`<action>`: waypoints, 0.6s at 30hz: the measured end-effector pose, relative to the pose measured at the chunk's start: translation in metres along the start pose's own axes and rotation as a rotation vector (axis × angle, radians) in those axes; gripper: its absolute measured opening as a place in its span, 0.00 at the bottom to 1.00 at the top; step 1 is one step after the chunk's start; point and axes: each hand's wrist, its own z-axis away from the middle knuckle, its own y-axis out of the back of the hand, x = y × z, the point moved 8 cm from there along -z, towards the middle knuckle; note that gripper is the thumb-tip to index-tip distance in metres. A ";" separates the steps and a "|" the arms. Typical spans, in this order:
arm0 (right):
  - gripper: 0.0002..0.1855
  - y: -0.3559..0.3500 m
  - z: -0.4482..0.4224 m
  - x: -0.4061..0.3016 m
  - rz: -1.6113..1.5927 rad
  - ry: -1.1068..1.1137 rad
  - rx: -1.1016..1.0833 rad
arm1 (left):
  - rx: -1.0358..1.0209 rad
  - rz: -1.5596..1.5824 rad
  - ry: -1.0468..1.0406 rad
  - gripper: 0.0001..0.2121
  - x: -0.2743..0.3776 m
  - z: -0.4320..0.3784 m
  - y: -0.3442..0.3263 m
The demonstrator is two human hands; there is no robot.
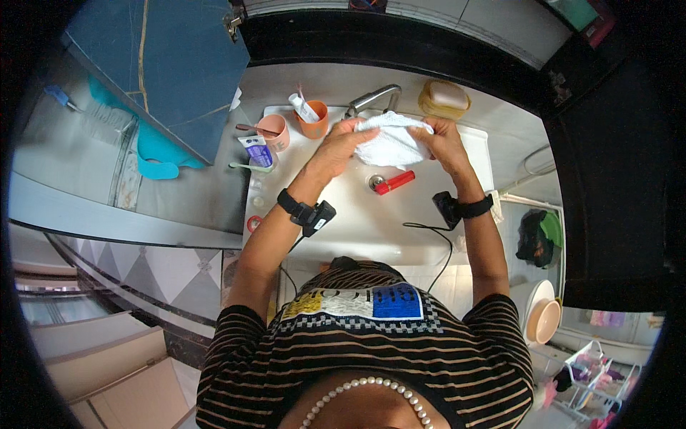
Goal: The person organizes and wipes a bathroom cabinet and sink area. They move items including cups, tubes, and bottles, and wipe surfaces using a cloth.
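Note:
A white textured cloth (394,142) is stretched between my two hands over a white washbasin (353,225). My left hand (340,145) pinches its left side, thumb on top. At the opposite upper corner, my right hand (442,142) grips the cloth's edge. Just below the cloth, a red cylindrical object (395,183) lies in the basin, its left end against the metal drain (376,182). A chrome faucet (375,99) rises behind the cloth. Black straps with small devices circle both wrists.
Left of the basin's back stand an orange cup (315,126) with a toothpaste tube, a pink cup (276,134) with a toothbrush, and a purple-and-white tube (258,153). A soap bar (448,95) sits in a yellow dish behind right. A dark cabinet door (177,64) juts in upper left.

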 end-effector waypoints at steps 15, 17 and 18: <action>0.09 0.006 -0.079 0.041 -0.971 -0.009 0.220 | 0.351 0.062 0.041 0.06 0.033 -0.100 0.083; 0.10 0.017 -0.108 0.059 -0.890 0.002 0.295 | 0.396 0.080 0.001 0.07 0.034 -0.109 0.095; 0.10 0.021 -0.120 0.066 -0.895 -0.002 0.298 | 0.396 0.077 0.007 0.07 0.032 -0.111 0.096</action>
